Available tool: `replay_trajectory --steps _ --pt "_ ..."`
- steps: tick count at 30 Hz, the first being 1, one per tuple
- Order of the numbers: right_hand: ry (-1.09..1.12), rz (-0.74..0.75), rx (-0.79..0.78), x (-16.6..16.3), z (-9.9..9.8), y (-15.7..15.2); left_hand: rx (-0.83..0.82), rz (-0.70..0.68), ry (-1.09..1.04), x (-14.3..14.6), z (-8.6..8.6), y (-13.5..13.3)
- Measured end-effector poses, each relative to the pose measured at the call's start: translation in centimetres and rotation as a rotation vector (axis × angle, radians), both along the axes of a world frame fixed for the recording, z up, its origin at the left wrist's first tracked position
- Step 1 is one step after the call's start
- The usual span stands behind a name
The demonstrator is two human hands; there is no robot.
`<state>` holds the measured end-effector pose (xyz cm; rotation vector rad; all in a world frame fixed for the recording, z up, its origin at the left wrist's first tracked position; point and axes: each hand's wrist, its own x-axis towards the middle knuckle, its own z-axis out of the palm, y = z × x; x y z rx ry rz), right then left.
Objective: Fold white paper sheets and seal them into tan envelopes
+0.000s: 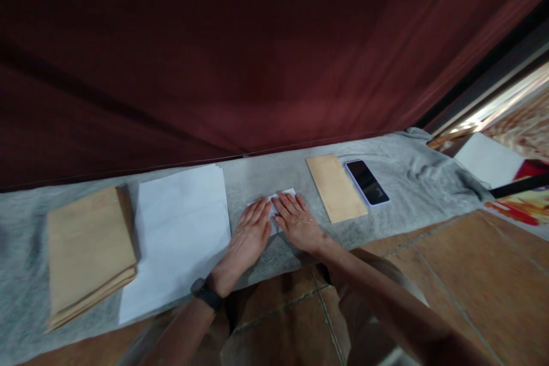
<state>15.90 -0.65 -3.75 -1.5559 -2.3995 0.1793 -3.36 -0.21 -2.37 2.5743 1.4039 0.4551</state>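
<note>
A small folded sheet of white paper lies on the grey cloth, mostly covered by both my hands. My left hand rests flat on its left part, fingers stretched out. Beside it, my right hand presses flat on the right part, fingers extended, and neither hand grips anything. To the left is a stack of white paper sheets. A single brown envelope lies to the right of my right hand.
Brown envelopes are piled at the far left, beside the white sheets. A phone in a pale purple case lies right of the single envelope. The grey cloth covers a narrow surface against a dark red curtain. Tiled floor shows below.
</note>
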Motion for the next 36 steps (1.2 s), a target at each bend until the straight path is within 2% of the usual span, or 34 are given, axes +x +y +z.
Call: replay_trajectory --steps 3,7,19,24,31,36 --pt "0.003 -0.006 -0.004 -0.2 0.1 0.0 0.022 0.069 0.062 1.4 -1.2 0.1" --pt "0.008 -0.036 0.005 -0.2 0.2 0.2 0.043 0.123 0.089 2.1 -1.9 0.2" --pt "0.016 -0.215 0.052 0.8 -0.8 0.5 0.134 0.251 0.03 0.5 -3.1 -1.3" --pt "0.032 -0.295 0.043 0.8 -0.4 0.9 0.131 0.256 0.022 0.0 -2.4 -1.0" --pt "0.036 -0.378 -0.022 0.9 1.6 1.9 0.061 0.253 -0.007 0.2 -0.4 1.7" --pt "0.027 -0.407 -0.082 0.8 2.4 2.0 0.046 0.266 0.011 0.4 -0.2 2.3"
